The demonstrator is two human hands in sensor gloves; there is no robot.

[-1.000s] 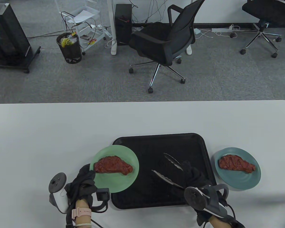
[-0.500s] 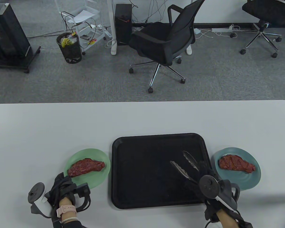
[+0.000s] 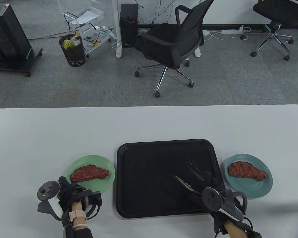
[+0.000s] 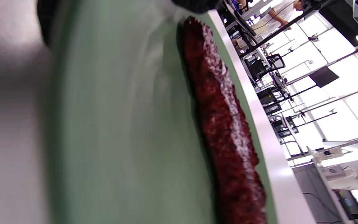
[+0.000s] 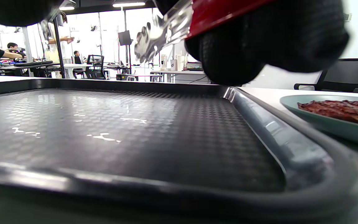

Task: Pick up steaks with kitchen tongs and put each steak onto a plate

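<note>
A red steak [image 3: 89,173] lies on the green plate [image 3: 103,184] left of the black tray [image 3: 149,178]. My left hand [image 3: 64,180] is at that plate's lower-left rim, fingers pinching over the edge. The left wrist view shows the plate [image 4: 120,124] and steak [image 4: 222,124] from very close. My right hand [image 3: 208,178] grips metal tongs [image 3: 186,184] with their tips spread, holding nothing, low over the tray's right half. The right wrist view shows the tongs [image 5: 163,31] above the bare tray [image 5: 104,124]. A second steak [image 3: 247,171] sits on the teal plate [image 3: 253,188].
The tray holds no steak. The white table [image 3: 64,129] stretches wide behind the plates. The teal plate [image 5: 322,124] stands just right of the tray rim. Office chairs and a bin stand on the floor beyond the table.
The green plate with its steak slid left off the tray's edge onto the table, then stayed still. My left hand shifted slightly right. The tongs swung right, then back a little toward the tray's middle.
</note>
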